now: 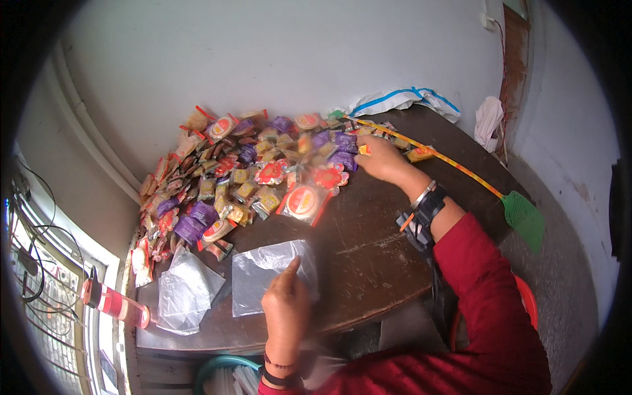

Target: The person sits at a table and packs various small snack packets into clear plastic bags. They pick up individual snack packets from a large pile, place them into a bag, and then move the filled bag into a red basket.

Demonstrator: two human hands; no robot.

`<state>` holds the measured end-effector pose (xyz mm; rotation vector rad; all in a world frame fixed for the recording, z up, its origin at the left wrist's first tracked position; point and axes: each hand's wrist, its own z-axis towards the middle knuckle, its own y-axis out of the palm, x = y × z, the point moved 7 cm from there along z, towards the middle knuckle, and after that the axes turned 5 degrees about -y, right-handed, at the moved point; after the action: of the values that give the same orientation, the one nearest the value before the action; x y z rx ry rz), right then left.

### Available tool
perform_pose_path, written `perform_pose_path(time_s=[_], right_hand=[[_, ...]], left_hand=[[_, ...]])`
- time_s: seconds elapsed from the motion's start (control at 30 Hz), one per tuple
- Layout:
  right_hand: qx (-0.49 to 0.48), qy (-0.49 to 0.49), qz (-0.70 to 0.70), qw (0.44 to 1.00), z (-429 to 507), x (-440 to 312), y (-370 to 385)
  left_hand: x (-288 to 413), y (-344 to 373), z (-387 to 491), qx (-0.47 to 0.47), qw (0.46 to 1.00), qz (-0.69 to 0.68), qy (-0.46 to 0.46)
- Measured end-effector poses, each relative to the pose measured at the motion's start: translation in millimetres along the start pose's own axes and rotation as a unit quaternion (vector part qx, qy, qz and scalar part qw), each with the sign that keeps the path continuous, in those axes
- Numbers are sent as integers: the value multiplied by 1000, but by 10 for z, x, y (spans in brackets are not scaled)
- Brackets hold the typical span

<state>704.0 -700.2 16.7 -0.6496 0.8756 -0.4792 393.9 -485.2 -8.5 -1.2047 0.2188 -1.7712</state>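
A broad heap of small wrapped snacks (247,190) in yellow, purple, red and clear wrappers covers the far and left parts of a dark wooden table (375,266). My right hand (380,157) reaches to the heap's right edge, its fingers beside purple packets (345,143) and a small yellow one; whether it grips any is unclear. A flat clear plastic bag (252,276) lies near the front edge. Over its right part is my left hand (286,296), index finger extended, the other fingers curled; what is inside them is hidden. One round snack in a red-edged wrapper (302,202) lies beyond the bag.
More clear bags (185,291) lie at the front left, beside a pink bottle (118,308). A green fly swatter (523,217) crosses the table's right side. A white sack with blue stripes (395,100) rests at the back. Below the table are a teal basin (210,368) and a red container (527,301).
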Motion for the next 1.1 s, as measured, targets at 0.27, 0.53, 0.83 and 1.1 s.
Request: perform_pose_path(time_s=[0.27, 0.53, 0.83, 1.1], right_hand=[[-68, 84, -123, 986, -19, 750, 106], [23, -59, -196, 978, -82, 163, 139], [-193, -158, -63, 966, -287, -465, 763], [-123, -185, -22, 975, -252, -645, 666]], left_hand=[[18, 10, -11, -37, 999, 14, -13], [46, 5, -7, -41, 999, 10, -20], [63, 6, -10, -46, 999, 10, -16], [95, -3, -9, -27, 1000, -11, 1]])
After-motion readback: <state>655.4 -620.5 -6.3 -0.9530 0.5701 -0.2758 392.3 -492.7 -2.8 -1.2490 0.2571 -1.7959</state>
